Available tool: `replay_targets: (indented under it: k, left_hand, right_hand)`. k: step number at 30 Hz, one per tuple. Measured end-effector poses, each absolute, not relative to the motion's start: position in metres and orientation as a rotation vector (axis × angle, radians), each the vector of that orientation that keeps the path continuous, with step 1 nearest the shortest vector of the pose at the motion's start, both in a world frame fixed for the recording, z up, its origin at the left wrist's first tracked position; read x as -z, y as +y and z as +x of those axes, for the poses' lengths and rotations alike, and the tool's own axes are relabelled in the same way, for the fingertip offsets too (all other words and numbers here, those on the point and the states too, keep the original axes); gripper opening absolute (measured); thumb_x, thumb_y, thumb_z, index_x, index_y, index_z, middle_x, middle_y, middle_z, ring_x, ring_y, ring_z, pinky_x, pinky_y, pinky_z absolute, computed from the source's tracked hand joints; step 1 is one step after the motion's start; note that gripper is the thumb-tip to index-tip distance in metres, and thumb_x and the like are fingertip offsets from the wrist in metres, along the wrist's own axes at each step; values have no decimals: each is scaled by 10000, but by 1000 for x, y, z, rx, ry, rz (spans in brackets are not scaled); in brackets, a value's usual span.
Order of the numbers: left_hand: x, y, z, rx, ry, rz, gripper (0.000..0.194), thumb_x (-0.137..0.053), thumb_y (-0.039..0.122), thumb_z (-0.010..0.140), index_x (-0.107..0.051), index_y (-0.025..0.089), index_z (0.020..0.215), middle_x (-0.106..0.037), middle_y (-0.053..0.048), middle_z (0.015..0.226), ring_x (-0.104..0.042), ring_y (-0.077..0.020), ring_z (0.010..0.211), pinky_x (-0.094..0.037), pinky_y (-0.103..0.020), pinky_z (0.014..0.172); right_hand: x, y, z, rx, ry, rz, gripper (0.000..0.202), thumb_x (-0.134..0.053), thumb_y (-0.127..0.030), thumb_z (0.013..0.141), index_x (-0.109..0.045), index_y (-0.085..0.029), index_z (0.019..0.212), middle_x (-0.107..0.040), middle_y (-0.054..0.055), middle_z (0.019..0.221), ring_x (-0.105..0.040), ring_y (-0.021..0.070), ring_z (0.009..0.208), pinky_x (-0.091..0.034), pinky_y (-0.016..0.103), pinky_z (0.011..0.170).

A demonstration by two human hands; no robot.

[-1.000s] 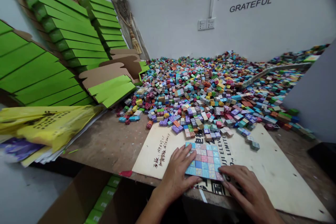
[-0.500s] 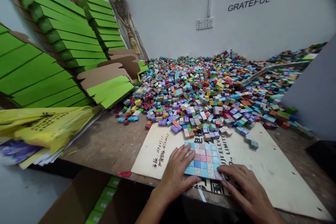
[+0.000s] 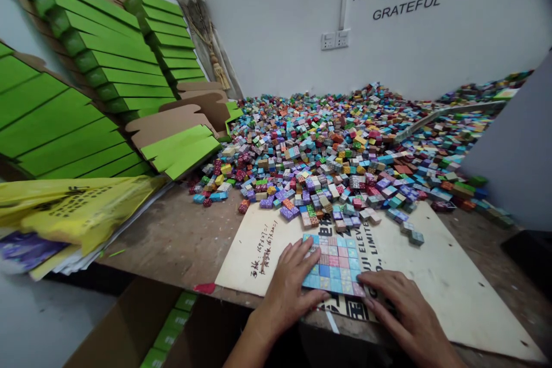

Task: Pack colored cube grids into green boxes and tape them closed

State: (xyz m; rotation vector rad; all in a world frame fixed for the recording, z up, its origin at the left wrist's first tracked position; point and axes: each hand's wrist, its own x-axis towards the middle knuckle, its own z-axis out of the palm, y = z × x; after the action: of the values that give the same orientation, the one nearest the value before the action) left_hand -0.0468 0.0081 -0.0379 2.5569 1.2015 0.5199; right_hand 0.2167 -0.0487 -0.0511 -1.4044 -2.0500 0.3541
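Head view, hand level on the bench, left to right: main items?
Yellow bag, red scrap, left hand, grid of small patterned blocks, right hand, black object at the right edge, identity unclear.

Two bare hands, the left (image 3: pixel 294 276) and the right (image 3: pixel 403 305), touch opposite sides of a flat block of patterned small squares (image 3: pixel 334 263) on a pale printed board (image 3: pixel 435 282), just beside a sprawling heap of multicolored cubes (image 3: pixel 319 149) against a white wall (image 3: pixel 267 23).
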Motion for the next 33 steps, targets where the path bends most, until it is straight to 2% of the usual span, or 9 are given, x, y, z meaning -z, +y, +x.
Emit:
replay_targets:
  k: [12,18,28,33]
  left_hand:
    - [34,5,-46,-535,1215,2568,732,-535,601,804,-305,258,1409,-283,-114,1478,-288,-309,1344,-272,-554,1068]
    - [35,6,-46,-548,1226,2590,759,-561,596,788,-287,273,1418,-291,-106,1476,-310,-313,1333,-300,-542,1059]
    - [40,19,-47,-600,1199,2733,666,-555,498,832,-321,258,1407,-333,-110,1455,-362,-312,1305,-352,-523,1032]
    - [40,20,-47,-620,1194,2739,662,-566,508,820,-343,268,1395,-358,-109,1442,-389,-311,1288,-363,-516,1023]
  right_hand:
    - [56,-50,217,-330,-2047,-1380,293,-541,-345,865,-565,-319,1156,-639,31,1109,-553,245,1038,-480,410,817]
    - [53,-49,217,-318,-2047,-1361,303,-550,-326,863,-558,-318,1166,-642,25,1106,-561,230,1021,-477,376,802]
    - [32,-45,208,-367,-1998,-1383,251,-547,-284,865,-575,-266,1114,-654,28,1047,-543,210,968,-425,358,793]
    - [29,-47,208,-399,-1991,-1395,247,-537,-295,871,-581,-264,1113,-651,31,1034,-533,206,962,-411,350,791]
